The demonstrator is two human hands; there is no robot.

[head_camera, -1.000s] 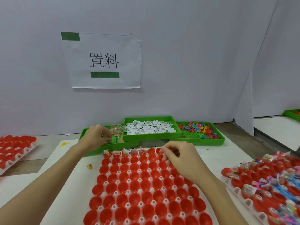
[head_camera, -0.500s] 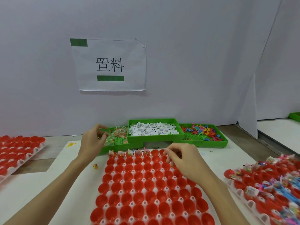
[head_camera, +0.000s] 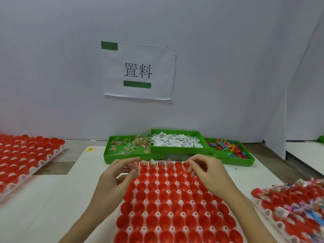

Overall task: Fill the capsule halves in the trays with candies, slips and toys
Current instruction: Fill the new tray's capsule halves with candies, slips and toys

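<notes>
A white tray [head_camera: 157,201] of empty red capsule halves [head_camera: 163,187] lies in front of me. Several halves in its far row hold candy packets [head_camera: 152,162]. My left hand [head_camera: 117,179] hovers at the tray's far left corner and pinches a clear candy packet [head_camera: 134,167] between thumb and fingers. My right hand [head_camera: 210,174] hangs over the far right rows with its fingers curled downward; I cannot see anything in them. Behind the tray stand three green bins: candies [head_camera: 126,148], paper slips [head_camera: 175,142] and coloured toys [head_camera: 228,148].
Another tray of empty red halves [head_camera: 26,155] lies at the left. At the right edge, a tray [head_camera: 298,206] holds halves filled with packets and toys. A white partition [head_camera: 275,120] stands at the right, and a paper sign [head_camera: 138,71] hangs on the wall.
My left hand came back from the candy bin to the tray's far left corner with a packet. My right hand stayed over the far rows. The camera tilted and shifted left.
</notes>
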